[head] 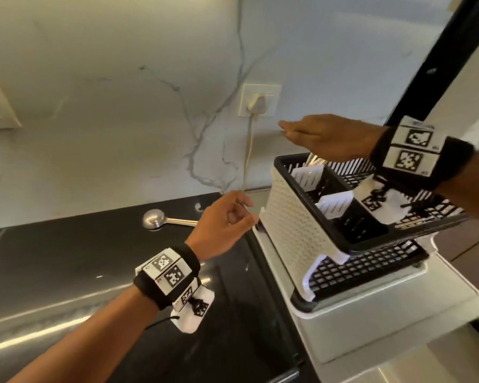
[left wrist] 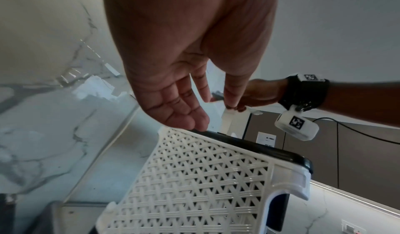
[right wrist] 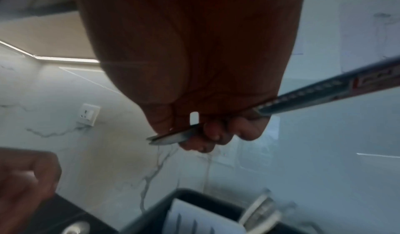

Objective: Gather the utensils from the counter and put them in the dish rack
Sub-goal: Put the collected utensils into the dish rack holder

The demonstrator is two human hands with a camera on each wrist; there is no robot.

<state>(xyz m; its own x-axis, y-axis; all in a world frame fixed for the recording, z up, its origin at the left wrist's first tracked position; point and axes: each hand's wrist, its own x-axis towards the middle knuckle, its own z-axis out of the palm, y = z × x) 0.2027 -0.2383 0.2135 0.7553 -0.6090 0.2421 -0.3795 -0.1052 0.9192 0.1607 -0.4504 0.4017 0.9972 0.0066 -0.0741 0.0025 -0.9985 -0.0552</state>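
Two bare forearms reach forward, each wearing a black wristband with patterned marker blocks. The left hand (head: 227, 217) hovers low, palm turned inward, fingers loosely curled and holding nothing. The right hand (head: 324, 136) is raised higher (back of the hand up), its fingers (right wrist: 207, 135) curled round a thin metal utensil (right wrist: 171, 137).

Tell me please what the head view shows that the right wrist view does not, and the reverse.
Only the head view shows the whole dish rack, its lower tier, and the ladle lying on the black counter full length. Only the right wrist view shows the right hand from below, fingers curled round a metal utensil. Both show the left hand, holding nothing, the wall socket, and the rack's utensil compartment.
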